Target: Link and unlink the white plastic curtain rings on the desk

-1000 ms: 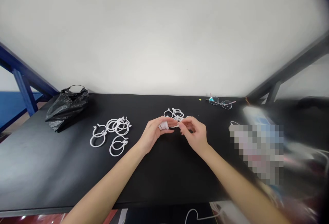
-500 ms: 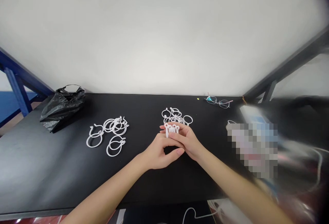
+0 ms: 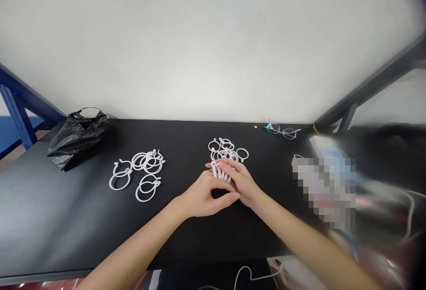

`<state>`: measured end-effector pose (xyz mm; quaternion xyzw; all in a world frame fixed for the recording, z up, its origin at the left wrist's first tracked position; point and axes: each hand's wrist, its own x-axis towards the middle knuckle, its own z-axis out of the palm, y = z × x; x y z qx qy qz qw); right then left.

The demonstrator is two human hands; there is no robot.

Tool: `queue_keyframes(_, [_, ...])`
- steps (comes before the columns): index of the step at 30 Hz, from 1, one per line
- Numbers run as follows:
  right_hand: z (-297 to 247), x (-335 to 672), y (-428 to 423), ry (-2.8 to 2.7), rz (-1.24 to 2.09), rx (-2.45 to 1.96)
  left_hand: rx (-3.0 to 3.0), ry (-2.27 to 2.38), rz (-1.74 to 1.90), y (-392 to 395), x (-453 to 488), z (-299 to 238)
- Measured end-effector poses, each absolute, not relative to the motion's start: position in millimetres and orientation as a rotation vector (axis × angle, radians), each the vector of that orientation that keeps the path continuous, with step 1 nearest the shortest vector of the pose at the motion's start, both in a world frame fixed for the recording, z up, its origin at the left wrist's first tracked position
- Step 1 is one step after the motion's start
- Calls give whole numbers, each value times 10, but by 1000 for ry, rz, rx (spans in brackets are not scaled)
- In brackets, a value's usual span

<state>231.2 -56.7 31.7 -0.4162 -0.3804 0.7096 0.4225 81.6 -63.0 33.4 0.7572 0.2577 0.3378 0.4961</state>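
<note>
My left hand (image 3: 208, 194) and my right hand (image 3: 245, 182) meet over the middle of the black table. Between them is a bunch of white plastic pieces with round eyelet ends (image 3: 221, 172), lined up side by side. The fingers of my left hand curl under and around the bunch, its thumb stretched out toward the right. My right fingers wrap it from the far side and press on its top. The lower part of the bunch is hidden by the hands. Just beyond my fingertips lies a pile of white plastic rings (image 3: 242, 153).
More open white rings (image 3: 146, 190) lie in loose groups on the left. A black plastic bag (image 3: 78, 137) stands at the back left, and eyeglasses (image 3: 289, 133) lie at the back right. Blurred items and a white cable (image 3: 412, 214) occupy the right side. A wall closes off the back.
The white pieces in my hands have fanned out into a slanted row, and my right fingers have shifted over their tops. The whole view has moved slightly.
</note>
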Motion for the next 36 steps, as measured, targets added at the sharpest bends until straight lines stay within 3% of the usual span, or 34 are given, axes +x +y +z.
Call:
queue_keyframes(7, [322,2421,-475,-1013,1972,-854,1094,458,869,-533,750,346])
queue_keyframes(12, [251,2405,-483,-912,2166,-765,953,458,805,-476,733,313])
queue_keyframes(17, [219,2371,-499,-813,2144,-770,807,529,866,-429,788,265])
queue_keyframes(29, [276,2256,-606,-1135,1769,-1065,1751,961,1047,-356,610,189])
queue_keyframes(36, [232,2212,-637,-1203,1876,-948,1862,900,843,-264,512,129])
